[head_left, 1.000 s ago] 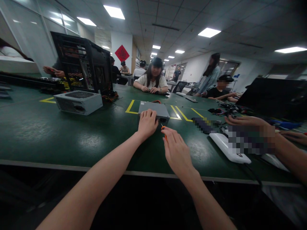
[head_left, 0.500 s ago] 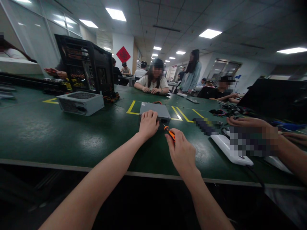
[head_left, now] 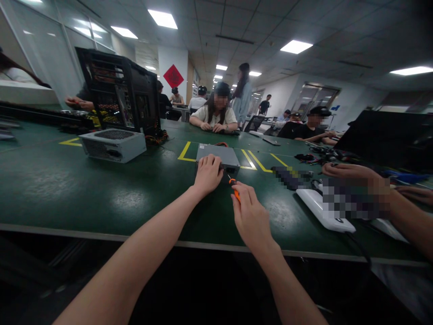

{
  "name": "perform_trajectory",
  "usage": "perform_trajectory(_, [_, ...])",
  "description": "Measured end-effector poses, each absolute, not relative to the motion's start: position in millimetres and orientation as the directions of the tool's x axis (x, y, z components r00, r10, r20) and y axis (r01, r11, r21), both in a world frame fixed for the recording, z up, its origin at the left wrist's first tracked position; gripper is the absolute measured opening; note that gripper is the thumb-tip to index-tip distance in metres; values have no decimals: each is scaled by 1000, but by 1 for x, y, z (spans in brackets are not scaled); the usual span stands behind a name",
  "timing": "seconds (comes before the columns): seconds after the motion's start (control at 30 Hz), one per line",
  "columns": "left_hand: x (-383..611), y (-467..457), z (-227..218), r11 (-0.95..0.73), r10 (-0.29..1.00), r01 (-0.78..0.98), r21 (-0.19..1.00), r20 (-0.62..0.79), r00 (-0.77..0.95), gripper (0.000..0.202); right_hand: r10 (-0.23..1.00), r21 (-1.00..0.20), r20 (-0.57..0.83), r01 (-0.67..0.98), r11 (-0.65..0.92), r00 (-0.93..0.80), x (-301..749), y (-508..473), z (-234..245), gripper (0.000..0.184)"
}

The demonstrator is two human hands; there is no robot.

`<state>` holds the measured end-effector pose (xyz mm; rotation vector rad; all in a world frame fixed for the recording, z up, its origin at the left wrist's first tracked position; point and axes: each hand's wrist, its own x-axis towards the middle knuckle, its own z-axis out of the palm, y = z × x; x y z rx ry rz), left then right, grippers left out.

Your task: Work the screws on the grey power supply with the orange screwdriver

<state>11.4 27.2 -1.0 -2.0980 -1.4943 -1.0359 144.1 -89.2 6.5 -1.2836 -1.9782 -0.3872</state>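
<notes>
A grey computer power supply (head_left: pixel 221 155) lies on the green table (head_left: pixel 162 198) in front of me, inside yellow tape marks. My left hand (head_left: pixel 209 173) grips its near side, fingers bent over the top edge; the thumb side is partly hidden. In my right hand (head_left: pixel 251 211) is an orange and black screwdriver (head_left: pixel 237 192), the handle wrapped by my fingers. Its thin shaft points up toward the unit's near face, just below the socket. Whether the tip touches the unit, I cannot tell.
A second power supply (head_left: pixel 113 145) sits to the left, before an open black computer case (head_left: pixel 118 90). On the right lie a white power strip (head_left: pixel 323 210) and tangled cables (head_left: pixel 314 155). Another person's hand (head_left: pixel 352 171) reaches in there. A person (head_left: pixel 216 113) sits opposite.
My right hand has shifted slightly left with the screwdriver, which now stands more upright. My left hand stays on the power supply. A standing person in the background has moved left.
</notes>
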Motion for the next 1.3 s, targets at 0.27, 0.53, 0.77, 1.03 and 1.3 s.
perform_trajectory(0.27, [11, 26, 0, -377, 661, 917, 135, 732, 164, 22, 658, -178, 723, 863, 473, -211, 144, -89, 6, 26])
perform_trajectory(0.53, [12, 26, 0, -389, 664, 908, 152, 730, 163, 21, 675, -211, 712, 857, 470, -195, 144, -88, 10, 27])
perform_trajectory(0.77, [12, 26, -1, -378, 649, 917, 127, 743, 165, 21, 702, -262, 706, 886, 382, -94, 144, -87, 5, 29])
perform_trajectory(1.03, [12, 27, 0, -385, 664, 909, 157, 731, 155, 20, 708, -198, 701, 931, 308, -85, 142, -89, 5, 28])
perform_trajectory(1.3, [12, 26, 0, -384, 668, 909, 160, 728, 153, 19, 709, -267, 703, 901, 343, -62, 147, -86, 2, 27])
